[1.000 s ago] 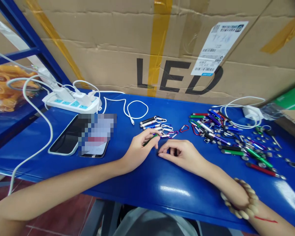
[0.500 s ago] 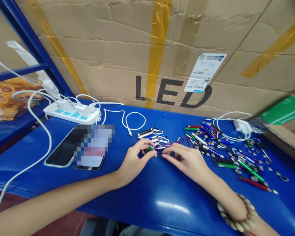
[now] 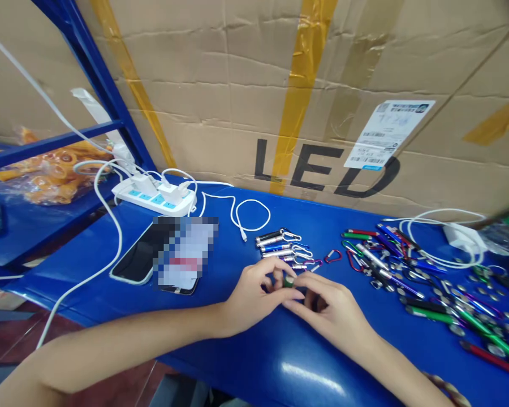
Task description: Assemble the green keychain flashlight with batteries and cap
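My left hand [image 3: 261, 297] is closed, thumb and fingers pinching a small dark-green cylinder [image 3: 288, 281] with a pale end. Its other end is hidden in the fingers. My right hand [image 3: 328, 299] meets it fingertip to fingertip, thumb and index finger drawn together at the cylinder's end; anything between them is too small or hidden to make out. Just beyond the hands lies a row of small keychain flashlights [image 3: 275, 249] with carabiner clips, in black, blue, silver and purple. A loose red carabiner [image 3: 333, 256] rests to their right.
On the right spreads a pile of coloured metal tubes [image 3: 432, 310], clips and button cells. Two phones [image 3: 131, 263] lie at left, below a white power strip [image 3: 152, 198] with cables. A large cardboard box [image 3: 220, 113] stands behind the blue table [image 3: 254, 362].
The view has swung left, so things appear further right. My right hand has come up against my left at the green cylinder; a gap separated them before.
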Motion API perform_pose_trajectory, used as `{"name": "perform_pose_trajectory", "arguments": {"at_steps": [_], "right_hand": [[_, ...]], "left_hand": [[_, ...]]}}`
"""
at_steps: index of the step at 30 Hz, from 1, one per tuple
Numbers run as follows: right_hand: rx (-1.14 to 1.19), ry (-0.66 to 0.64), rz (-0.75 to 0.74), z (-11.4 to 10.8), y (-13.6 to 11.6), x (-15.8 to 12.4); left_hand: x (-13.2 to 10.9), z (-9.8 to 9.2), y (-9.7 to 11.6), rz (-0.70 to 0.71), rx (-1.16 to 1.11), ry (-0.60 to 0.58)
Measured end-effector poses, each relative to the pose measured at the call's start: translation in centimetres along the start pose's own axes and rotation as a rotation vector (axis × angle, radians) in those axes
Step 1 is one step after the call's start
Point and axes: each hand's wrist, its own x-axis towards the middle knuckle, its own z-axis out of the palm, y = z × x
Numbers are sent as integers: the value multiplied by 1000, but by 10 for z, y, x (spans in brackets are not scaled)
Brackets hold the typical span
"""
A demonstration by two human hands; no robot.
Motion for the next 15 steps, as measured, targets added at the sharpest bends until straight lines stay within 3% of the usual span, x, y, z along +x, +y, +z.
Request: {"name": "perform_pose_trajectory", "arguments": {"at_steps": [8, 15], "right_hand": [[-48, 45, -127, 2, 2, 0], [-47, 121, -48, -7, 8, 4]], "left_hand": [[-3, 0, 0, 12, 38, -87], [-4, -2, 2, 21, 26, -58]]}}
